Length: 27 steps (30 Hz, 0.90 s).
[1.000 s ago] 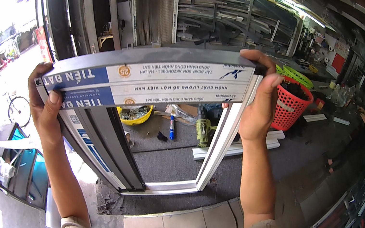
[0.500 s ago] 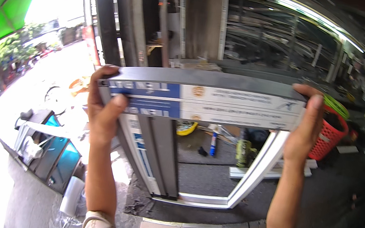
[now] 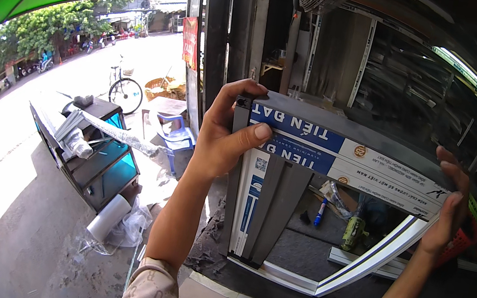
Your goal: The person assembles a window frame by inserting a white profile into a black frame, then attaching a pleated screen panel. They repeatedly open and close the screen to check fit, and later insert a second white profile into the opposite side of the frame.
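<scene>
An aluminium window frame (image 3: pixel 354 128) stands upright in front of me, its top bar dark grey with printed blue and white film on the face. My left hand (image 3: pixel 230 125) grips its top left corner, thumb on the film and fingers curled over the edge. At the top right corner, my right hand (image 3: pixel 449 202) wraps round the frame's edge, part of its palm turned away. A grey upright (image 3: pixel 275 213) runs down inside the left side. The lower right side is a white bar (image 3: pixel 372 259), and the frame's foot rests on a dark worktop.
Through the frame, a blue marker (image 3: pixel 319 213) and a green-and-black power tool (image 3: pixel 353 233) lie on the worktop by white profile pieces (image 3: pixel 365 264). A red basket (image 3: pixel 459 242) is at right. To the left are a dark cabinet (image 3: pixel 100 172), a plastic roll (image 3: pixel 109 217) and a blue chair (image 3: pixel 178 137).
My view has swung to the left, so the frame and both hands sit further right in it. The frame appears angled more. Both hands stay at its top corners.
</scene>
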Each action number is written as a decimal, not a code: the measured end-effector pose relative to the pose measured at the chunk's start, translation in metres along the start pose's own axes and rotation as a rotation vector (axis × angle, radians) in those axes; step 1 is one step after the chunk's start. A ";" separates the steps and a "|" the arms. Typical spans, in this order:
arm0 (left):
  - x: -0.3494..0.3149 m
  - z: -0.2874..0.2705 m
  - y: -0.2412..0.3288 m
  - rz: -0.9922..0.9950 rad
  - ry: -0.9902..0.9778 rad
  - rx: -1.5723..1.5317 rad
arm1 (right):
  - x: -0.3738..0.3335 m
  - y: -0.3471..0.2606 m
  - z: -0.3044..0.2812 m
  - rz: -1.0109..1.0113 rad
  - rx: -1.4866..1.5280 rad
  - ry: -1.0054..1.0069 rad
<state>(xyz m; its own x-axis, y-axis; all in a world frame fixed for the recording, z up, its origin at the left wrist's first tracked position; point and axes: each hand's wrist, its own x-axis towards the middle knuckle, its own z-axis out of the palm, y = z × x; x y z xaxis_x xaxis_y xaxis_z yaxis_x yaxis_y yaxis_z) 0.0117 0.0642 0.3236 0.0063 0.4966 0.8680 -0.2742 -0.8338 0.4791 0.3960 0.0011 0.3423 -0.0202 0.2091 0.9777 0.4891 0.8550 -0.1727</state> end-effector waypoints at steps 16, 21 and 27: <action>-0.003 0.010 0.004 -0.001 0.051 0.204 | 0.010 -0.023 0.008 0.261 0.043 0.046; -0.005 0.013 0.004 -0.035 0.076 0.218 | 0.009 -0.018 0.008 0.249 0.082 0.037; 0.000 0.013 0.005 0.011 -0.001 0.320 | 0.006 -0.005 0.003 0.067 0.125 -0.054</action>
<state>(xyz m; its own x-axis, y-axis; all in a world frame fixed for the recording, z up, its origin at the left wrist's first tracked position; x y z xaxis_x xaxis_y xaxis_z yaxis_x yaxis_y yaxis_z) 0.0229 0.0572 0.3277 0.0061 0.4874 0.8731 0.0422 -0.8725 0.4868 0.3910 -0.0005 0.3489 -0.0392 0.2902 0.9562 0.3789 0.8898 -0.2546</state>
